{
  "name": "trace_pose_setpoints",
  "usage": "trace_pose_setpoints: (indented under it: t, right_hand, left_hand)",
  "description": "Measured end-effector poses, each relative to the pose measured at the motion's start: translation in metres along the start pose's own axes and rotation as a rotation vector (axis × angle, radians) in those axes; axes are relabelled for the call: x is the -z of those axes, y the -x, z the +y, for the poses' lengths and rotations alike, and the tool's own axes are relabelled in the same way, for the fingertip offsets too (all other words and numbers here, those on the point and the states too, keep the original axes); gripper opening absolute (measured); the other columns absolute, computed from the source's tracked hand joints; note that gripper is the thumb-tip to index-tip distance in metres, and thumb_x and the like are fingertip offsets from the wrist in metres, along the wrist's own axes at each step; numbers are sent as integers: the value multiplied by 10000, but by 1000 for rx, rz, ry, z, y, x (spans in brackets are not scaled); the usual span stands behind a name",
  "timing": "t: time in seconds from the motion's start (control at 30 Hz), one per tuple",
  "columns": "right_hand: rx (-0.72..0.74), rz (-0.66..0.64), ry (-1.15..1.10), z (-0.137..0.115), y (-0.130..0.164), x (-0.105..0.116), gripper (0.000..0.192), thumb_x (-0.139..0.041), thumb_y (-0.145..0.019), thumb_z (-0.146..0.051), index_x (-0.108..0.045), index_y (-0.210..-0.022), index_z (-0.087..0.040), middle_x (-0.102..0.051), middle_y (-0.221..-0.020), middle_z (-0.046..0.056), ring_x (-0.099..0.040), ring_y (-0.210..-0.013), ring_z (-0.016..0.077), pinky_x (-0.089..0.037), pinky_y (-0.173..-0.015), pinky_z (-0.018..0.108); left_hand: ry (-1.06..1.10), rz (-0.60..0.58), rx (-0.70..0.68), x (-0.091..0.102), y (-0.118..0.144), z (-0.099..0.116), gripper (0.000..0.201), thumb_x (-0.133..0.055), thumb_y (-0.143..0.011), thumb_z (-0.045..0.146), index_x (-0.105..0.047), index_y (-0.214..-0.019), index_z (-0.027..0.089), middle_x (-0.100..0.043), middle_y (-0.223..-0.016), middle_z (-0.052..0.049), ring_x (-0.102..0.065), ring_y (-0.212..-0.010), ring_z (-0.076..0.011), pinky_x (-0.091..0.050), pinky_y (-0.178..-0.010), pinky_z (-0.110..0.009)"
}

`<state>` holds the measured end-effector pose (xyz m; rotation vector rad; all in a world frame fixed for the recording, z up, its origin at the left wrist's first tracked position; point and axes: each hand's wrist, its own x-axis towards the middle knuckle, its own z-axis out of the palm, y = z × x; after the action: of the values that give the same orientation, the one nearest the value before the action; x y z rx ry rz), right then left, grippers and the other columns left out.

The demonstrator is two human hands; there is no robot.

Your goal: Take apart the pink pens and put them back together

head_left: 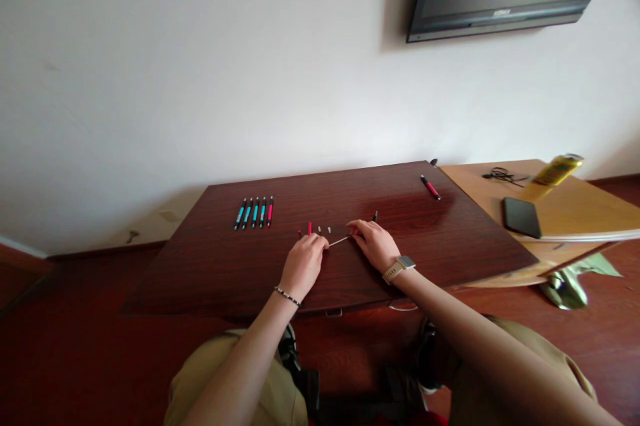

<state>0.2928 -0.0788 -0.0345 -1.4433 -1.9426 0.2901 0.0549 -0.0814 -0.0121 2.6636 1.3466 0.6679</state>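
A thin whitish rod (339, 241), like a pen refill, stretches between my two hands just over the dark wooden table (220, 266). My left hand (305, 261) has its fingers pinched at the rod's left end. At the other end is my right hand (375, 243), fingers bent together around the tip. Just beyond the left hand are a red pen barrel (309, 228) and a tiny dark-red piece (300, 234). Two small pale pieces (329, 230) lie between the hands. A dark pen part (375, 216) shows past the right hand, partly hidden.
Several turquoise pens (247, 213) and one pink pen (270, 211) lie in a row at left. Another red pen (431, 187) is at the back right. A lighter wooden cabinet (590, 206) bears a phone (521, 217), a cable (503, 176) and a yellow can (557, 170).
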Motion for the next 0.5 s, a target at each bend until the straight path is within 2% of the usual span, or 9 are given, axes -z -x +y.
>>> trace_pose_setpoints:
  t: [0.23, 0.33, 0.43, 0.5]
  right_hand:
    - [69, -32, -63, 0, -1, -3, 302, -545, -998, -147, -653, -1256, -263, -756, -1049, 38, -667, -1008, 219, -537, -932, 335]
    - [97, 4, -69, -4, -2, -1, 315, -495, -1008, -143, -646, -1261, -255, -757, -1085, 50, -664, -1038, 227, -529, -967, 355]
    - [85, 92, -92, -17, -2, 10, 271, -478, -1018, -177, -657, -1213, -234, -746, -1074, 72, -668, -994, 233, -529, -941, 361]
    - [66, 145, -148, -33, 1, 26, 207, -521, -1010, -226, -661, -1162, -227, -732, -1001, 70, -664, -867, 211, -538, -847, 336]
  left_hand:
    - [-1, -8, 3, 1, -2, 2, 229, -535, -961, 28, -648, -976, 228, -674, -977, -40, -641, -952, -208, -527, -909, -348]
    - [8, -11, 0, 0, -2, 2, 235, -527, -962, 23, -647, -974, 226, -676, -989, -42, -642, -946, -206, -527, -906, -344]
    - [16, -9, 0, -1, -2, 2, 245, -521, -958, 12, -644, -983, 223, -676, -995, -42, -643, -964, -207, -522, -915, -341]
    - [18, -6, 5, -2, -2, 1, 244, -511, -963, 15, -641, -993, 220, -676, -1002, -43, -642, -978, -207, -518, -923, -342]
